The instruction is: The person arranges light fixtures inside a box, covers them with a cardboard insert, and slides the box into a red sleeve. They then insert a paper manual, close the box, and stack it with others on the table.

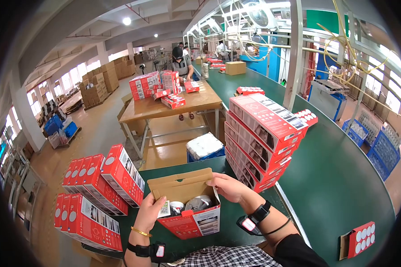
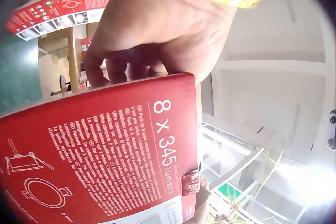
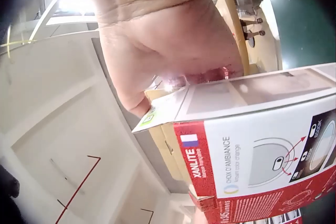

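A red and white cardboard box [image 1: 187, 227] stands open in front of me, its brown lid flap [image 1: 176, 182] raised at the far side. Inside, round silver-and-white light fittings [image 1: 198, 203] show beside a small printed label [image 1: 164, 209]. My left hand [image 1: 150, 212] grips the box's left side, thumb on top; in the left wrist view its fingers curl over the printed panel's edge [image 2: 105, 85]. At the far right corner, my right hand [image 1: 227, 186] pinches the flap's edge. The right wrist view shows that hand [image 3: 163, 50] over a white side flap [image 3: 163, 111], fingertips partly hidden.
Several red boxes [image 1: 93, 218] stand in rows on the left. A tall stack of boxes [image 1: 267, 133] rises at the right beside the green conveyor [image 1: 343, 178], where an open-ended box [image 1: 363, 240] lies. Beyond are a blue crate [image 1: 205, 153], a wooden table [image 1: 196, 98] and a person [image 1: 181, 66].
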`<state>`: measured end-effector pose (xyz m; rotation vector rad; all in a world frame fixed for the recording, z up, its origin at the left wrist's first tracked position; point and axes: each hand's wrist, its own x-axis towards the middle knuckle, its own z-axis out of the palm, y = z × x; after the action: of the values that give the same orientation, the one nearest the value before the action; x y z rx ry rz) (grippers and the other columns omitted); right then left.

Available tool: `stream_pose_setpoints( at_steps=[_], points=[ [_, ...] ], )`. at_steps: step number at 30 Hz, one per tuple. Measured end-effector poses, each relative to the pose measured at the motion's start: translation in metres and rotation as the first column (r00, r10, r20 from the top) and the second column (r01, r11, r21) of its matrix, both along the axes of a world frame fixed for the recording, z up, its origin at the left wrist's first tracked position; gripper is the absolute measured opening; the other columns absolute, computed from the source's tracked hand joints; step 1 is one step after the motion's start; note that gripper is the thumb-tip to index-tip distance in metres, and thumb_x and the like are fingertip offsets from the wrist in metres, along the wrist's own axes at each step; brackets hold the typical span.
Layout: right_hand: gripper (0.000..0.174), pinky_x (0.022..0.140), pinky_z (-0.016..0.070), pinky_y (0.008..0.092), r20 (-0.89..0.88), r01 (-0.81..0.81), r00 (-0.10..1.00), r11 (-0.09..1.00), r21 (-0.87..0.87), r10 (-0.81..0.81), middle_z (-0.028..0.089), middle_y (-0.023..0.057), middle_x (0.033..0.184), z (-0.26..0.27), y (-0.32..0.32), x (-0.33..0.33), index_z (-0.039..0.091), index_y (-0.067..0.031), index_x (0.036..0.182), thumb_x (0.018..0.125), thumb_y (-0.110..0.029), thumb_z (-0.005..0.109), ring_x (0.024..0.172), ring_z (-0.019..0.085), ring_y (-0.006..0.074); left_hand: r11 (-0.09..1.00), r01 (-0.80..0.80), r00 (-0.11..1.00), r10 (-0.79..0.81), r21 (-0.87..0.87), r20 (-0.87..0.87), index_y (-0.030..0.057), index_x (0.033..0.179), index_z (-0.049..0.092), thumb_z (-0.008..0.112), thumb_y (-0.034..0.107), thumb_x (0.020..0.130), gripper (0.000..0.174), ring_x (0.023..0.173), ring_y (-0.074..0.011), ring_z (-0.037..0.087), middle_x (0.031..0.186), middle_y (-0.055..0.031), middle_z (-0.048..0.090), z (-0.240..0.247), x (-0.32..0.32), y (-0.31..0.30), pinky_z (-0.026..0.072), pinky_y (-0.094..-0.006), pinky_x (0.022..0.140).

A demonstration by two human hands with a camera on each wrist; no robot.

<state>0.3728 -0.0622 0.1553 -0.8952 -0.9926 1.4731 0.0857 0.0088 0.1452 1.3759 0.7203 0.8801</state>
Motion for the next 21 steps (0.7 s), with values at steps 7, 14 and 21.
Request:
stream_pose_setpoints(
  at_steps=[7, 14, 21],
  points=[
    [0.047, 0.104, 0.0389, 0.0294, 0.231, 0.092, 0.971, 0.991, -0.099, -0.067, 0.063, 0.0042, 0.126, 0.000, 0.011, -0.005, 0.058, -0.0018, 0.134, 0.100, -0.034, 0.058, 0.119, 0.054, 0.0143, 1.000, -0.007, 1.000, 0.007, 0.013, 0.007, -0.0030, 0.128, 0.056, 0.058, 0.009, 0.100, 0.030, 0.103, -0.0116, 0.062, 0.118, -0.0068, 0.066, 0.001, 0.000, -0.006, 0.0505, -0.0291, 0.090],
    [0.042, 0.101, 0.0451, 0.0292, 0.110, 0.007, 0.994, 0.996, 0.086, -0.016, 0.063, 0.0022, 0.124, -0.020, -0.016, -0.009, 0.053, -0.0041, 0.137, 0.097, -0.011, 0.065, 0.114, 0.057, 0.0105, 0.997, -0.001, 0.995, 0.010, -0.083, 0.101, -0.0010, 0.126, 0.058, 0.056, 0.005, 0.098, 0.029, 0.112, -0.0161, 0.061, 0.126, -0.0094, 0.062, 0.002, 0.003, -0.011, 0.0487, -0.0318, 0.097],
    [0.021, 0.104, 0.0424, 0.0306, 0.327, -0.107, 0.945, 0.935, 0.337, -0.010, 0.059, 0.0037, 0.118, -0.016, -0.024, 0.006, 0.071, -0.0060, 0.111, 0.096, -0.001, 0.057, 0.115, 0.057, 0.0158, 0.917, 0.389, 0.842, -0.315, -0.089, 0.438, -0.0002, 0.111, 0.065, 0.049, 0.004, 0.091, 0.025, 0.124, -0.0267, 0.054, 0.134, -0.0144, 0.053, -0.024, -0.026, 0.002, 0.0433, -0.0385, 0.107]
  ],
)
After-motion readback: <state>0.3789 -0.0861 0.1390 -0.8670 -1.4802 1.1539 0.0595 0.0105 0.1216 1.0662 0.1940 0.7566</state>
